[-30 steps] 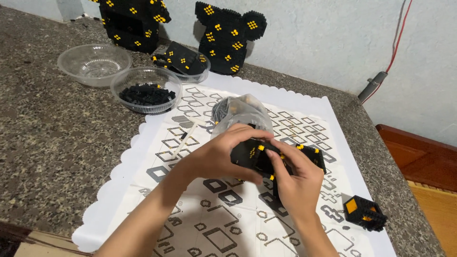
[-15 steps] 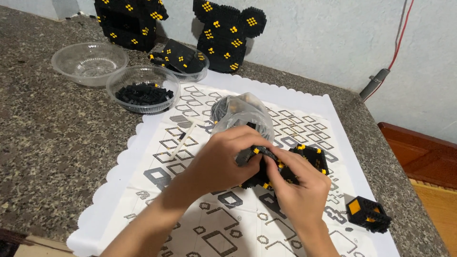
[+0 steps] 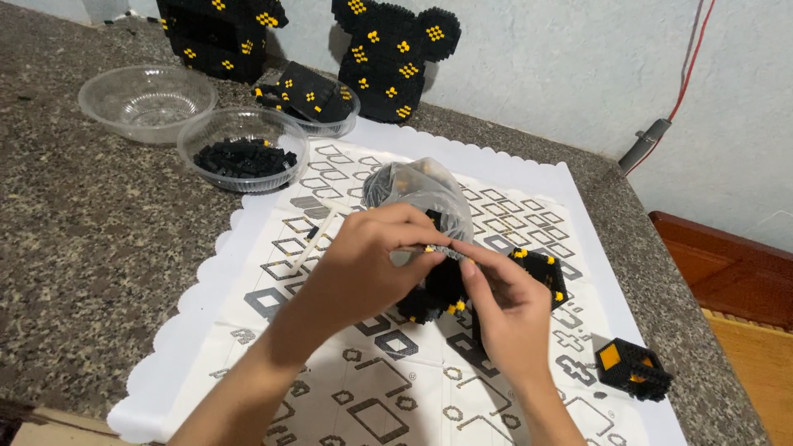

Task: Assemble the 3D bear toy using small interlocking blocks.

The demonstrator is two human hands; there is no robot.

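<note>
Both hands grip a black-and-yellow brick model (image 3: 450, 285) above the white mat (image 3: 248, 272): left hand (image 3: 372, 264) closed over it, right hand (image 3: 504, 310) pinching its near side. A plastic bag (image 3: 413, 190) lies just beyond; a bowl of black bricks (image 3: 242, 150) sits far left on the bench (image 3: 99, 239).

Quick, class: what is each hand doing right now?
Left hand: closed, pinching the black-and-yellow brick model.
Right hand: closed, gripping the same model.

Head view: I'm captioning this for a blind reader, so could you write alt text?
Both hands, left hand and right hand, hold a black-and-yellow brick model over a patterned white mat on a speckled counter. Nearby stand a bowl of black bricks and a clear bag.
</note>
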